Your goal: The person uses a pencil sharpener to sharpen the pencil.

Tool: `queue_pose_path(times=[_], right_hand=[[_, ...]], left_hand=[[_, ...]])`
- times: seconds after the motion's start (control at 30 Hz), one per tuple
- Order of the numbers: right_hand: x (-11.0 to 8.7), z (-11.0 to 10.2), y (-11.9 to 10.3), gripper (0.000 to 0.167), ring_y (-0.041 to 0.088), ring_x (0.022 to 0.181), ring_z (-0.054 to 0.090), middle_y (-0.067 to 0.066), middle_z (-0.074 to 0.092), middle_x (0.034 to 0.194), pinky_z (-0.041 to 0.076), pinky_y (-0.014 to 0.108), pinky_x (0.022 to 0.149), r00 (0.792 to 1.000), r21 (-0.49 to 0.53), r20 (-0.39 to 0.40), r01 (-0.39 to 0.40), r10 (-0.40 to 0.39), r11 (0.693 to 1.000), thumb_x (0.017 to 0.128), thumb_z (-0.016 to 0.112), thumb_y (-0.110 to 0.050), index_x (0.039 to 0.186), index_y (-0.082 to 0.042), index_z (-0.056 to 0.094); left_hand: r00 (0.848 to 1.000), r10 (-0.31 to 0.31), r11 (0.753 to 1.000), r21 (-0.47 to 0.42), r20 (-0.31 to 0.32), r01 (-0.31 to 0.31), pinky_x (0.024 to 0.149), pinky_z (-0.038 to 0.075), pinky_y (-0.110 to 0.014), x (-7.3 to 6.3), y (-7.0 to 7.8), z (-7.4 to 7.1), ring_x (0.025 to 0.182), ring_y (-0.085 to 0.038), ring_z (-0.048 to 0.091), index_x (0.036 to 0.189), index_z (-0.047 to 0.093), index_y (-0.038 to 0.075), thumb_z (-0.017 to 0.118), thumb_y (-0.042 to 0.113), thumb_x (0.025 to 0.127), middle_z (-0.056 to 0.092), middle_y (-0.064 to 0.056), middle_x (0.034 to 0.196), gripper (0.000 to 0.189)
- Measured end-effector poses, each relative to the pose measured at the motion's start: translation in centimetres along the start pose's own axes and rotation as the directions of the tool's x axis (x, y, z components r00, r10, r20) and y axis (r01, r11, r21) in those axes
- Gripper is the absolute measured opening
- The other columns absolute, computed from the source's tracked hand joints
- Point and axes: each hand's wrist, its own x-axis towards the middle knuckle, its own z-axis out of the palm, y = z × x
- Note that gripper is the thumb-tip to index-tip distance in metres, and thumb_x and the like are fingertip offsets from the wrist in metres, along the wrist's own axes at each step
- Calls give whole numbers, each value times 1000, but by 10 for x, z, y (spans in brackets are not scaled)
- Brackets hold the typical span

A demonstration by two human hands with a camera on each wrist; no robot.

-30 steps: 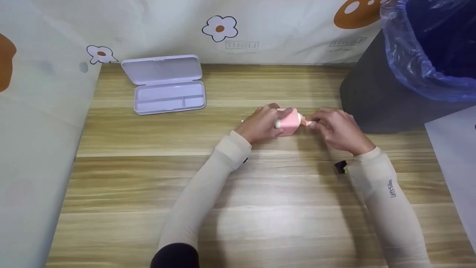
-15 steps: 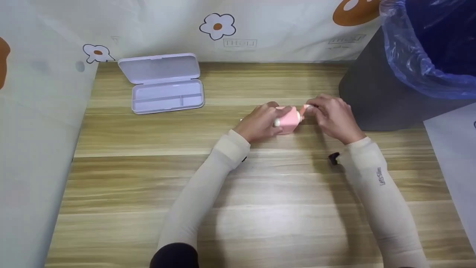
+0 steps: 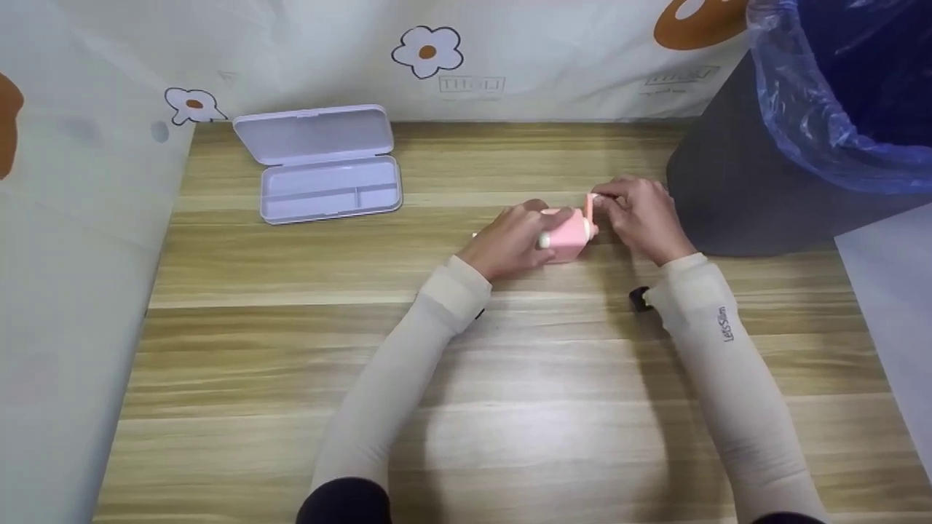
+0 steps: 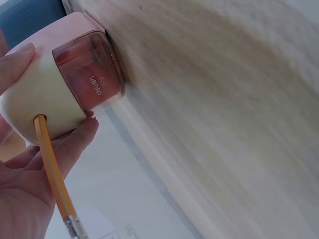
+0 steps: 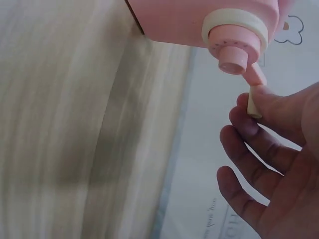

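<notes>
Head: gripping pink sharpener (image 3: 566,237) with left hand (image 3: 508,240), right of centre toward far edge of table (image 3: 291,356); pinching crank (image 3: 590,208) with right hand (image 3: 642,217); seeing pencil case (image 3: 331,217) open near far left corner.
Left wrist: seeing pencil (image 4: 54,172) seated in sharpener; judging insertion done, sharpening under way, removal remaining; not making out point, hidden inside, nor outer end, cut off by frame.
Right wrist: pinching cream knob (image 5: 253,105) between thumb and fingers; not telling sharpness reached.
</notes>
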Motion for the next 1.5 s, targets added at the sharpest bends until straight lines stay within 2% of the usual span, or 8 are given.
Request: queue_pose_path(times=[0.1,0.3,0.4,0.67,0.83,0.97,1.13,1.5], right_hand=[[2,6,4,18,28,88,63,14,72,97,45,45,80,1000,33,6,-5,5,999,96,66,-12,106,-2,77],[4,24,16,17,29,91,65,16,71,97,48,45,83,991,34,122,-49,44,998,96,63,-5,105,0,77],[3,26,18,16,29,90,65,16,71,96,47,45,83,991,41,120,-69,63,997,94,65,-4,104,0,77],[0,27,21,25,28,80,62,13,69,85,48,46,73,972,-68,234,30,-13,997,85,63,6,102,-4,78],[-6,30,21,15,28,77,61,13,67,81,48,46,72,978,-70,206,58,-43,996,85,62,5,87,-1,75],[-20,30,19,9,24,76,61,9,68,80,49,44,70,972,-44,226,70,-58,997,88,69,-2,81,-2,74],[-30,32,15,7,25,82,66,8,72,87,51,46,75,971,-12,219,105,-99,994,88,75,-12,87,-6,79],[-46,29,17,6,24,85,66,7,72,91,50,44,77,973,41,186,134,-140,990,89,72,-5,87,-5,78]], left_hand=[[1000,-1,1000,3,0,1,87,51,-31,-1,0,0,100,-23,60,143,54,7,75,12,87,62,-18,125,60],[1000,-4,1000,14,-2,4,87,50,-28,-1,0,0,100,-23,61,143,52,5,74,11,87,62,-17,126,61],[1000,2,1000,14,-2,-2,88,49,-29,0,1,1,100,-23,61,143,52,6,73,11,87,62,-17,125,60],[1000,15,999,31,-7,-14,87,50,-31,0,-2,0,101,-23,60,143,54,7,73,10,87,64,-15,126,60],[1000,21,998,61,-19,-20,87,50,-33,1,-2,1,104,-23,60,143,55,8,74,11,86,66,-12,125,60],[1000,4,998,68,-21,-2,87,50,-35,1,0,1,101,-24,61,143,54,10,75,15,87,65,-14,127,60],[999,-23,994,105,-40,27,82,51,-34,0,1,-1,93,-23,62,143,55,12,75,17,87,65,-15,124,60],[998,-51,997,64,-43,54,79,51,-30,1,4,5,88,-22,60,143,55,12,75,14,86,64,-16,122,61]])
